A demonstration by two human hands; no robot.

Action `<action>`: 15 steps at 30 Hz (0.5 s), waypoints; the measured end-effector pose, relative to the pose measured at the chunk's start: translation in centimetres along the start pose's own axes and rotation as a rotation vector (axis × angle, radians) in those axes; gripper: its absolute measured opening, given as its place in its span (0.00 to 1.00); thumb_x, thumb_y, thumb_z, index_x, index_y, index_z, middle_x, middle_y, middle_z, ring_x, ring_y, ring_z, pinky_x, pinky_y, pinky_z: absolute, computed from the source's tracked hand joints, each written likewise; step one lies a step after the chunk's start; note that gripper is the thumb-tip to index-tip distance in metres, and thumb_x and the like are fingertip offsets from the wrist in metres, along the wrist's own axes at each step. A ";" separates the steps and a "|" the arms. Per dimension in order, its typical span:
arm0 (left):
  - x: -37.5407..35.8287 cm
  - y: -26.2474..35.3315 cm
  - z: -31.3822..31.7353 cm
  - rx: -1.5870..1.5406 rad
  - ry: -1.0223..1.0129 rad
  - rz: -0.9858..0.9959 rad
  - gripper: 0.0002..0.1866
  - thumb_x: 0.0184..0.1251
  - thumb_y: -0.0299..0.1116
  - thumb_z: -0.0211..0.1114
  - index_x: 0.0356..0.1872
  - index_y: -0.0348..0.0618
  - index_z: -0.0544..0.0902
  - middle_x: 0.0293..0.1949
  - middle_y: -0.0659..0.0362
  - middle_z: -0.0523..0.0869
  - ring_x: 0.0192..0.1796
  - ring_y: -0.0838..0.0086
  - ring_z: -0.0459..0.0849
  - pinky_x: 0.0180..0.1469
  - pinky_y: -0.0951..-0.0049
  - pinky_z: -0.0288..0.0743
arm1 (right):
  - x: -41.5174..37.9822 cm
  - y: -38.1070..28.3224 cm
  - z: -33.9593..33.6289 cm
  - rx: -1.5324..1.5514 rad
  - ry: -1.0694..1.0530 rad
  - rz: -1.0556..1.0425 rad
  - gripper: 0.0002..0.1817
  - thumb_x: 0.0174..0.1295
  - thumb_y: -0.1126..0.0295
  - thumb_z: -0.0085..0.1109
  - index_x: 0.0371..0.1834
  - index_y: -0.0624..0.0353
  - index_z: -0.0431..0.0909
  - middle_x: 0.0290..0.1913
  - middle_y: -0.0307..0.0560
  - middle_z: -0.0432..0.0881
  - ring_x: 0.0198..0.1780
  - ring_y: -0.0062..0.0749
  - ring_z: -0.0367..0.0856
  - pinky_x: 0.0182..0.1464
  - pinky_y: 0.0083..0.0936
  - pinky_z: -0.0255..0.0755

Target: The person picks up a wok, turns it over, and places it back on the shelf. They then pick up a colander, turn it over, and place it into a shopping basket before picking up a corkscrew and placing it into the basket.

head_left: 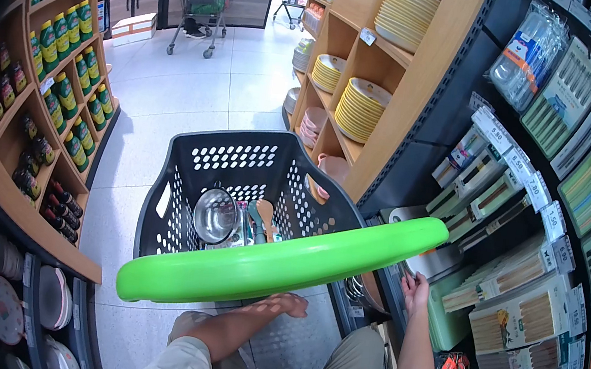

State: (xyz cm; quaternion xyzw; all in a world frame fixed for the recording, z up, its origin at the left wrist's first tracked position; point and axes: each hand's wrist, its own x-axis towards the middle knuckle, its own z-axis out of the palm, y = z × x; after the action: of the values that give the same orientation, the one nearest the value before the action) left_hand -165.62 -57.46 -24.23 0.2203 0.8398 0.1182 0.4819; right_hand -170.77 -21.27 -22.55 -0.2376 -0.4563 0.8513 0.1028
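Note:
My left hand [283, 305] is below the bright green curved bar [278, 261] that crosses the view above the black basket [229, 147]; its fingers are too unclear to read. Farther right, my right hand [414, 291] reaches to the shelf, its fingers at the edge of a pale green item [447, 316], below a grey metallic item [431, 256]. Whether it grips anything cannot be made out. Inside the basket lie a clear round bowl [216, 216], a wooden-coloured utensil [265, 215] and a dark green utensil [255, 218].
Wooden shelves [18, 25] with green bottles [49, 44] curve along the left. Stacked yellow-rimmed plates [361, 111] stand on the right shelves. Packaged chopsticks [524, 319] and utensils hang at far right. A shopping cart [203, 4] stands ahead on the tiled floor [173, 90].

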 end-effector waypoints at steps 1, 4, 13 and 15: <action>-0.4 0.1 -0.1 -0.011 -0.007 -0.004 0.26 0.63 0.50 0.50 0.61 0.54 0.69 0.62 0.56 0.71 0.64 0.60 0.68 0.62 0.59 0.62 | -0.1 0.0 0.0 0.001 0.002 -0.004 0.07 0.60 0.71 0.51 0.37 0.60 0.67 0.40 0.46 0.73 0.51 0.40 0.78 0.40 0.31 0.78; -0.1 -0.2 -0.1 0.006 -0.017 -0.017 0.26 0.63 0.50 0.50 0.61 0.55 0.69 0.62 0.57 0.71 0.64 0.60 0.68 0.62 0.59 0.62 | -0.2 -0.1 0.2 -0.003 0.009 -0.002 0.06 0.60 0.71 0.52 0.37 0.60 0.67 0.40 0.45 0.73 0.51 0.41 0.78 0.40 0.31 0.78; -0.3 -0.4 0.0 -0.019 0.022 0.021 0.25 0.62 0.51 0.52 0.58 0.54 0.72 0.60 0.56 0.73 0.63 0.61 0.69 0.61 0.61 0.63 | 0.0 -0.1 0.0 -0.004 0.004 -0.003 0.06 0.59 0.72 0.51 0.37 0.60 0.67 0.41 0.46 0.73 0.52 0.41 0.78 0.41 0.32 0.78; 1.9 -1.6 1.0 -0.021 0.034 0.061 0.24 0.63 0.51 0.52 0.57 0.53 0.72 0.59 0.56 0.74 0.61 0.61 0.71 0.60 0.61 0.64 | -0.1 -0.1 0.2 -0.005 0.013 0.003 0.06 0.59 0.72 0.51 0.37 0.60 0.67 0.41 0.46 0.73 0.52 0.41 0.77 0.41 0.33 0.78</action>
State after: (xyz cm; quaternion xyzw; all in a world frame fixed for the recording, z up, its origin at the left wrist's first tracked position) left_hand -166.05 -57.96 -26.87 0.2388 0.8395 0.1454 0.4659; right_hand -170.76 -21.38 -22.33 -0.2444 -0.4574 0.8487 0.1038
